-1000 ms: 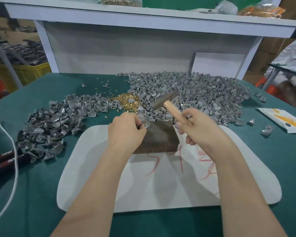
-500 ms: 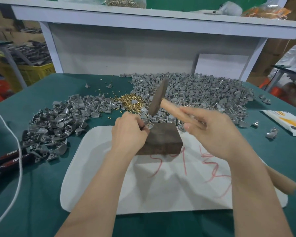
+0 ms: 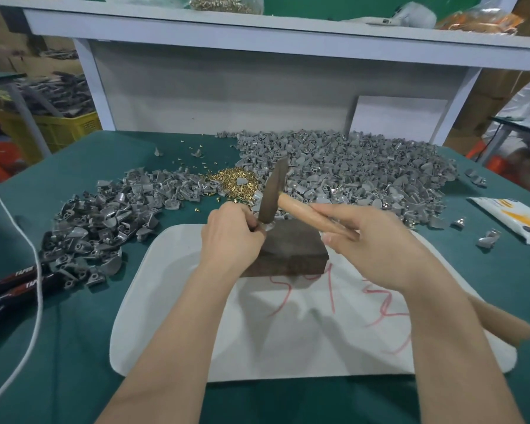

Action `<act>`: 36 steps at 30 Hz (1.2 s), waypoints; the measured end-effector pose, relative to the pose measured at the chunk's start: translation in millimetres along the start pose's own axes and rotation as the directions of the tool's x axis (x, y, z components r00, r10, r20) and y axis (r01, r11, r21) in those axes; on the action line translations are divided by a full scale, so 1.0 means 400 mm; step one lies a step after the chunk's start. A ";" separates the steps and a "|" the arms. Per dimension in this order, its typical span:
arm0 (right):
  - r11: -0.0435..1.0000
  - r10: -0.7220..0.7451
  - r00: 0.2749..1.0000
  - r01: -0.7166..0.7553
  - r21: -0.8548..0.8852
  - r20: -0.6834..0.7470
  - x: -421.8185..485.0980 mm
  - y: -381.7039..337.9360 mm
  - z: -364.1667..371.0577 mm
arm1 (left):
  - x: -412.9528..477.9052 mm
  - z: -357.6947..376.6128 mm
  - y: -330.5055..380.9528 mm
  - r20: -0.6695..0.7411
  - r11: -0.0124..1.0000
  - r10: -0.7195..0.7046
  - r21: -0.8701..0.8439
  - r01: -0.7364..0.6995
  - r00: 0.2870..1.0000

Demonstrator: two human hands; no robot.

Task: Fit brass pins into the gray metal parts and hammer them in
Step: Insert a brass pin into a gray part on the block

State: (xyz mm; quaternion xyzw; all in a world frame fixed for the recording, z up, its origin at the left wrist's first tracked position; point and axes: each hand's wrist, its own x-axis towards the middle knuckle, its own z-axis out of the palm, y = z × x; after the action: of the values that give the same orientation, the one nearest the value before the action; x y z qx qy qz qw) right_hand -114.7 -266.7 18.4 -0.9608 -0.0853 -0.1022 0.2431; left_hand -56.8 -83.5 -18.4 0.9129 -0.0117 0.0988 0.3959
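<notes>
The desk (image 3: 62,377) is carrying parts (image 3: 364,169) heaped from nine to one o'clock, with pins (image 3: 233,182) at twelve. On the central block (image 3: 291,249), the left hand (image 3: 230,237) is pinching one part (image 3: 266,227) at the eleven o'clock corner. The right hand (image 3: 380,249) is gripping the hammer (image 3: 273,191), its head down at that part. Short, square taps are advisable, sparing the fingertips; the pin itself is hidden.

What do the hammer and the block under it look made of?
The hammer has a dark, dull head, likely steel, and a pale, smooth handle that looks like wood. The block is dark brown and matte, probably wood, though no grain shows.
</notes>
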 end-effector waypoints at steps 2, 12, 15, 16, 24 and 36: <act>1.000 0.008 0.999 -0.008 -0.016 -0.048 0.002 -0.001 0.000 | -0.002 -0.002 0.000 0.002 1.000 -0.004 -0.011 0.004 1.000; 0.999 0.010 1.000 -0.009 -0.035 0.021 -0.002 -0.003 -0.004 | -0.001 -0.003 -0.001 0.010 0.999 -0.029 -0.018 0.029 1.000; 1.000 -0.006 0.994 0.007 0.005 -0.110 -0.001 -0.005 -0.003 | -0.003 -0.006 0.000 0.004 0.999 -0.030 -0.035 0.030 1.000; 0.999 -0.004 0.982 0.014 0.051 -0.188 0.001 -0.006 -0.004 | -0.003 -0.005 0.000 0.001 0.999 -0.018 -0.028 0.018 1.000; 0.998 -0.007 0.998 0.004 0.057 0.056 0.000 -0.001 0.014 | -0.001 -0.007 0.002 0.023 0.999 -0.033 0.010 0.033 0.999; 0.916 0.278 0.953 -0.225 0.332 -0.122 0.031 0.067 0.058 | -0.007 -0.012 0.009 0.042 0.999 0.002 0.033 -0.003 0.999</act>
State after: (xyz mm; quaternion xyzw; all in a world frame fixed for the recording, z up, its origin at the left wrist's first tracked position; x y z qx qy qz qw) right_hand -93.6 -277.1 -10.6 -0.9007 0.0447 -0.1351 0.4104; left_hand -61.0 -82.6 -13.0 0.9211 -0.0193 0.0805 0.3804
